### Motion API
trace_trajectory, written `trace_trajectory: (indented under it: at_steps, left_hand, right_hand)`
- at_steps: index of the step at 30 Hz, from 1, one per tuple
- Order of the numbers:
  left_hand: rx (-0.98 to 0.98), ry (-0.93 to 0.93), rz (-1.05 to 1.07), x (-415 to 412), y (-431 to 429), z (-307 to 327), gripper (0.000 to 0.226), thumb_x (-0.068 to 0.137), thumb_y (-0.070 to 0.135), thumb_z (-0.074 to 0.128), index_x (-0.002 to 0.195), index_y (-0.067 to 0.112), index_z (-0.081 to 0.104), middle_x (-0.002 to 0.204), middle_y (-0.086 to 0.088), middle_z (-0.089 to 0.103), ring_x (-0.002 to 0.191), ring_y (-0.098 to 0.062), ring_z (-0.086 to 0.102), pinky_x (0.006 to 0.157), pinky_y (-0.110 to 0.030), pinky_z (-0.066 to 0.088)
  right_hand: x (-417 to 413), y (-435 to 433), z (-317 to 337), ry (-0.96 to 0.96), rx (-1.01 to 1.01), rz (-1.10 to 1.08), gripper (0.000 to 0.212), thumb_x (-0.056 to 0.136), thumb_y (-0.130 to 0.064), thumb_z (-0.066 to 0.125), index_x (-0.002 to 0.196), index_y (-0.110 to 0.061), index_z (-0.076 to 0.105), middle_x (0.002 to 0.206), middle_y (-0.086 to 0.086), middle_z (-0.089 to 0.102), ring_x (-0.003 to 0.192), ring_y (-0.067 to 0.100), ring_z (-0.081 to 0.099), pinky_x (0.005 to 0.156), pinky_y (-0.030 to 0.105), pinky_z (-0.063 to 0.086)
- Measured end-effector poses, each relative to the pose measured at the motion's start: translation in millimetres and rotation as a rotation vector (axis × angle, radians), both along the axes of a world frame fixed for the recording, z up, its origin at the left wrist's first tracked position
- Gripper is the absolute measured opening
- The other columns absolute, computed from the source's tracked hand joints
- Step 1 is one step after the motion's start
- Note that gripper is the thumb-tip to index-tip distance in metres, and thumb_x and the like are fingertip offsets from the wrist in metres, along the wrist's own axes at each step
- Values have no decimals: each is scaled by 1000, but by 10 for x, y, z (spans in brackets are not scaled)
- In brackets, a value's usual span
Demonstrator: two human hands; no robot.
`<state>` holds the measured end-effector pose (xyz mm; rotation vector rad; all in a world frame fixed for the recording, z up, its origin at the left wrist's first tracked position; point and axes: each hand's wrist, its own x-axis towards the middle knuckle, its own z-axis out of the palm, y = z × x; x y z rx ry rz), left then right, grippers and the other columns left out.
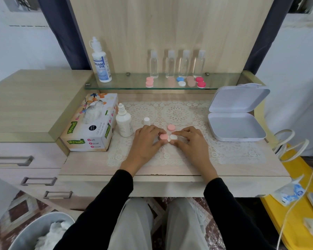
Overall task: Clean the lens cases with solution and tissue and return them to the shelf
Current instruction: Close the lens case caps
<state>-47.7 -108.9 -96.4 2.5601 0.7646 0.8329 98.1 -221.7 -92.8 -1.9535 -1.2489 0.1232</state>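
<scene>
Black-sleeved left hand, right hand, both grips pinching lens case (pink half, white half)

Bottle: white, upright, uncapped. Case: pink-and-white, laid flat right of bottle. Tissue box: set just left of bottle. Spare cases: ranged on shelf behind bottle.

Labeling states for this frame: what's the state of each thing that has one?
case: one cap off, pinched by left hand and right hand
pink cap: off, lying loose
small bottle: uncapped, upright
white cap: off, standing
big bottle: capped
box: open
shelf cases: closed
tissue box: open, tissue sticking out
</scene>
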Motion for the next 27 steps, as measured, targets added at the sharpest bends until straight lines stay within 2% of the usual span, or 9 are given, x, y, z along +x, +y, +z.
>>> trace_trajectory:
  at_steps: [8,13,17,20,24,27]
  left_hand:
    - [-15,29,-15,22,21,-13,24,86,29,64,110,24,64,108,10,62,104,-12,50,89,-26,24]
    - [-24,24,-41,30,43,-16,23,86,25,65,109,23,66,107,10,63,103,-15,52,92,-31,30]
    - [-34,3,-85,29,62,-41,25,83,18,66,108,22,67,107,9,65,99,-16,54,92,-44,40]
    - [-28,-4,-92,32,55,-48,27,82,14,66,109,21,67,107,8,65,97,-18,55,89,-48,42]
    - [-12,1,-92,26,45,-51,27,83,17,65,111,20,67,107,8,65,98,-18,55,90,-47,42]
    - [-7,9,-63,9,35,-41,28,85,23,62,113,22,66,107,8,64,102,-18,54,93,-39,37]
  right_hand:
    - [1,1,10,-14,-20,2,30,80,-43,72,108,-31,72,104,-10,56,102,7,43,64,13,30]
    - [1,9,7,-12,-24,-2,30,80,-41,72,108,-31,72,104,-10,55,103,8,44,65,13,30]
    - [-1,14,16,-18,-32,-6,31,80,-42,72,109,-30,71,104,-10,55,102,7,44,64,13,29]
    - [-5,19,27,-12,-38,-10,32,79,-42,73,108,-30,72,105,-9,56,103,8,44,64,12,28]
    - [-4,18,26,-16,-43,-13,32,78,-43,73,107,-30,72,105,-9,56,103,8,44,64,12,28]
    - [-1,26,22,-19,-44,-16,32,78,-42,74,107,-30,72,105,-9,56,103,9,45,64,13,29]
